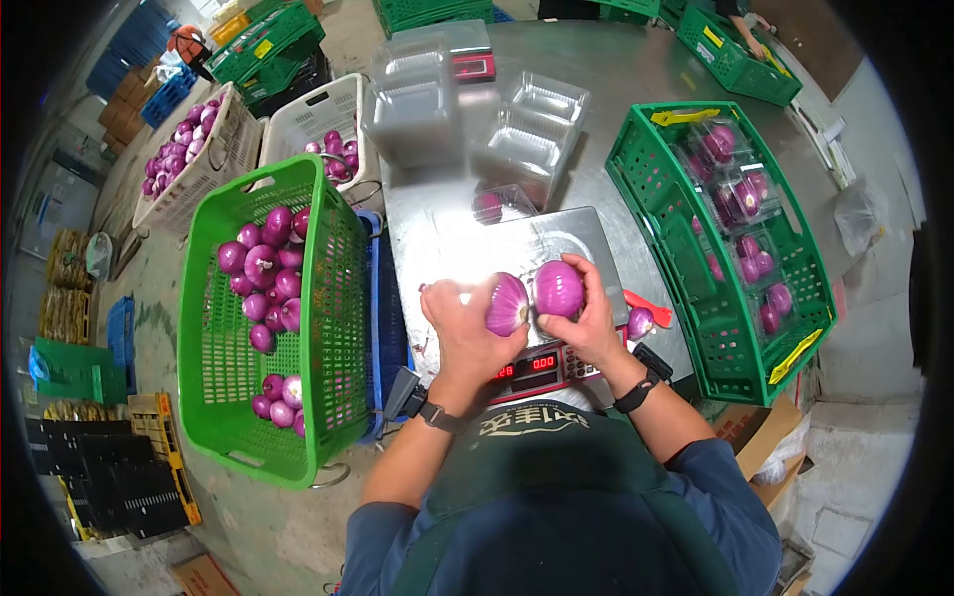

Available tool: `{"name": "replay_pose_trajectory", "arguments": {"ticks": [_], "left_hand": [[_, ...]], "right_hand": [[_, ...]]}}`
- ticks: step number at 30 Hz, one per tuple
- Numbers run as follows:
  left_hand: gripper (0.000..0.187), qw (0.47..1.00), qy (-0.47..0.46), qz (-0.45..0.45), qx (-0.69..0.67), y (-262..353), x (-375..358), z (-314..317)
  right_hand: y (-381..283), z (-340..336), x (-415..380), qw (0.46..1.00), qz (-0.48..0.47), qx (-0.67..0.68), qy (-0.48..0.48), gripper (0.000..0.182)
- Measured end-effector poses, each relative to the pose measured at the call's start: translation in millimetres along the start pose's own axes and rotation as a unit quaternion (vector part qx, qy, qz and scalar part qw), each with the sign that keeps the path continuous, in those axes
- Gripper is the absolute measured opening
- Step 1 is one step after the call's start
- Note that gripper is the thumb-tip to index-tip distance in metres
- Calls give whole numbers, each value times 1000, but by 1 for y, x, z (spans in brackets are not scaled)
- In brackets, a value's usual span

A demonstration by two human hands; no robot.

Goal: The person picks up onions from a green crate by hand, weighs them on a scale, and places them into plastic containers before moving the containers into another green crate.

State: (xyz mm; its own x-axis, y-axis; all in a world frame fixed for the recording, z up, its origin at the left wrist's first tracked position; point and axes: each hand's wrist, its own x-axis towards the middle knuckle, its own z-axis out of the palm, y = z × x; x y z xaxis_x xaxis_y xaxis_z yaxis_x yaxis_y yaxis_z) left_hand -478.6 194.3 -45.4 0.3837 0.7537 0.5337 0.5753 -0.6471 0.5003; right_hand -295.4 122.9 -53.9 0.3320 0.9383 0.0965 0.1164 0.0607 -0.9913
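Note:
My left hand [464, 329] is closed round a red onion [507, 304], its root end turned toward my right hand. A second red onion [558, 289] sits in the grip of my right hand [590, 316], fingers over its far side and thumb below. Both onions are side by side above the metal pan of a digital scale [586, 233]. Red digits glow on the scale's display [534, 367] just below my hands. Beyond the pan lies a clear plastic tray [505, 205] with an onion in it. Another onion [640, 322] rests right of the scale, beside a red-orange object [646, 307].
A bright green basket [343, 328] of onions stands at my left, with white crates [182, 204] behind. Stacked clear trays [412, 119] are on the metal table [616, 60]. The dark green crate [686, 328] at right holds packed onions. A person [187, 42] is far back left.

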Motion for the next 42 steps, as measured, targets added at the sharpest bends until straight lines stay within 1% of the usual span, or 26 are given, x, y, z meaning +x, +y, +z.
{"name": "replay_pose_trajectory", "arguments": {"ticks": [3,4,5,7,10,13,17,20,22,23,25,26,28,29,30,31,32,33,35,36,37,38,39,40,41,42], "left_hand": [[64,999,-2,19,27,-5,-2,-5],[65,999,-7,22,27,-9,-2,-6],[67,999,-12,25,27,-15,-1,-8],[68,1000,-18,19,10,-23,0,-12],[69,999,-31,-12,-32,-21,1,-20],[67,998,-57,-28,12,-14,-9,-22],[63,996,-66,-57,24,-10,-16,-14],[66,993,-69,-99,-13,-19,-19,-10],[71,988,-94,-114,-33,-24,-19,-10],[74,986,-108,-123,-44,-25,-20,-10],[77,985,-102,-126,-65,-26,-24,-14],[78,984,-99,-128,-75,-27,-27,-17],[80,969,-95,-185,-131,-34,-42,-23],[81,961,-91,-210,-158,-37,-48,-26],[79,946,-110,-255,-170,-38,-56,-31],[76,911,-106,-341,-205,-31,-60,-37],[70,875,-146,-390,-245,-23,-56,-49],[64,834,-183,-438,-283,-18,-54,-60],[56,737,-175,-499,-421,-27,-71,-56],[53,679,-170,-520,-488,-31,-78,-55],[49,647,-182,-509,-538,-33,-81,-59],[46,618,-167,-511,-574,-34,-83,-63],[43,585,-154,-512,-610,-33,-84,-66],[40,574,-143,-514,-621,-33,-83,-68],[36,562,-132,-515,-634,-32,-82,-70],[33,550,-121,-514,-647,-31,-80,-69]], "right_hand": [[-5,4,2,989,-46,-136,-32,82],[-5,5,4,991,-47,-125,-31,83],[-4,2,8,976,-105,-186,-44,83],[-2,-7,21,926,-218,-300,-66,84],[3,-12,35,923,-200,-315,-97,85],[2,-12,36,916,-198,-331,-107,81],[5,-4,29,914,-197,-332,-124,78],[5,-4,32,897,-210,-365,-133,74],[9,-3,32,889,-226,-379,-124,72],[9,-3,31,894,-220,-373,-116,70],[6,-2,30,904,-207,-360,-101,66],[10,-2,32,921,-183,-336,-77,65],[28,-6,40,949,-136,-282,-25,63],[31,-7,48,964,-73,-256,1,63],[33,-6,59,973,-13,-227,24,62],[38,-4,72,979,45,-196,45,62],[44,0,89,985,107,-131,36,70],[49,3,98,982,177,-27,59,74],[35,-1,115,974,217,61,23,79],[29,-2,115,979,180,91,13,73],[33,-8,111,995,97,25,-16,67],[19,-15,96,990,11,-136,-27,63],[6,-28,84,946,-147,-268,-107,63],[-35,-33,58,925,-98,-321,-177,71],[-46,-43,41,897,-93,-360,-240,83],[-47,-49,25,879,-46,-375,-291,95]]}}
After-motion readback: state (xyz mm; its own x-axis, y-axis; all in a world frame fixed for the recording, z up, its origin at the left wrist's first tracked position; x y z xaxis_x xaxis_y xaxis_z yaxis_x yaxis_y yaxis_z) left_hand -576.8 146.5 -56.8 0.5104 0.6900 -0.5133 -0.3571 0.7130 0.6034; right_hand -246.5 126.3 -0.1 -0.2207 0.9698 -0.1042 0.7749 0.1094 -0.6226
